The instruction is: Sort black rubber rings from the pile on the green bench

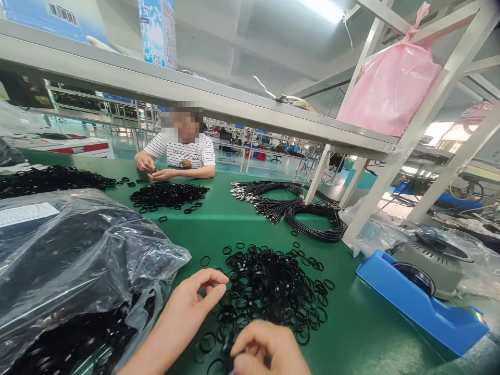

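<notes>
A loose heap of thin black rings lies on the green table in front of me. My left hand hovers at the heap's left edge. Its fingers are loosely curved, the thumb a little apart from the index finger, with nothing visible between them. At the near side of the pile, my right hand is closed, thumb against fingers. Something black, apparently a ring, shows at its fingertips, partly hidden and cut by the lower frame edge. Several single rings lie scattered around both hands.
Left stands a large clear plastic bag of black items. A blue tape dispenser sits right. Coiled black cables lie by the shelf post. Across the table, a person handles something near another ring pile. A shelf spans overhead.
</notes>
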`<state>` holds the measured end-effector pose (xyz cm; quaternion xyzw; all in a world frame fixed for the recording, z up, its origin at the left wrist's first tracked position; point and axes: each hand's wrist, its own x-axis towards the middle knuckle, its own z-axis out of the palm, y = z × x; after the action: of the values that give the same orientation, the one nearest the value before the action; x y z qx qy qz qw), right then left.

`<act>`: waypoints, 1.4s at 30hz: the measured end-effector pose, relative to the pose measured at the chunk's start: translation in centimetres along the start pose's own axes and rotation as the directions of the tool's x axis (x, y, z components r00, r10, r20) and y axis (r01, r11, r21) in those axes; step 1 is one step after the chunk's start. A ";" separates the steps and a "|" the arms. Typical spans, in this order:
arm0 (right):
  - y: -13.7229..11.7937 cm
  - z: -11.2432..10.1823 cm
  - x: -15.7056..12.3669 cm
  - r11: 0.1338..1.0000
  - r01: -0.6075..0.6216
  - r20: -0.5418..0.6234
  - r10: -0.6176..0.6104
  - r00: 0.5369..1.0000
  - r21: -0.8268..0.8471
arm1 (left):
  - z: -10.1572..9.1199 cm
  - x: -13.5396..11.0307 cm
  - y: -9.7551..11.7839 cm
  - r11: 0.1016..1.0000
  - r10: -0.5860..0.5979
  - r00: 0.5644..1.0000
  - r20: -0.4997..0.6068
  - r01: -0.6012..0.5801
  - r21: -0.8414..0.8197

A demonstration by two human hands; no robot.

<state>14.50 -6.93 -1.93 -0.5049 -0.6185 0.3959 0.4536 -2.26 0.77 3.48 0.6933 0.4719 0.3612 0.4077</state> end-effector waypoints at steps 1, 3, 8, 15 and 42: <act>-0.3 -0.7 0.2 0.992 -0.065 -0.035 0.069 0.997 0.109 | 0.2 -0.3 0.2 1.000 -0.015 0.998 0.055 0.016 -0.024; -0.7 -1.9 0.5 0.946 -0.156 -0.074 0.183 0.980 0.283 | 0.9 -0.9 0.4 0.990 -0.073 0.980 0.186 0.094 -0.106; -1.0 -3.1 0.6 0.924 -0.163 -0.069 0.198 0.978 0.345 | 3.3 -1.7 -0.2 0.912 -0.057 0.904 0.423 0.220 -0.346; -0.9 -3.9 0.7 0.926 -0.141 -0.123 0.195 0.973 0.349 | 2.7 -0.4 -1.1 0.902 -0.131 0.962 0.239 0.216 -0.374; 1.0 1.7 -0.2 0.728 0.389 0.043 -0.445 0.894 -0.565 | 1.2 -1.1 1.1 1.000 -0.024 0.997 0.070 0.024 0.003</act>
<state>13.10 -7.00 -3.35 -0.4813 -0.7817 0.0605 0.3919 -1.14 -0.79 3.89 0.7002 0.4660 0.3314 0.4275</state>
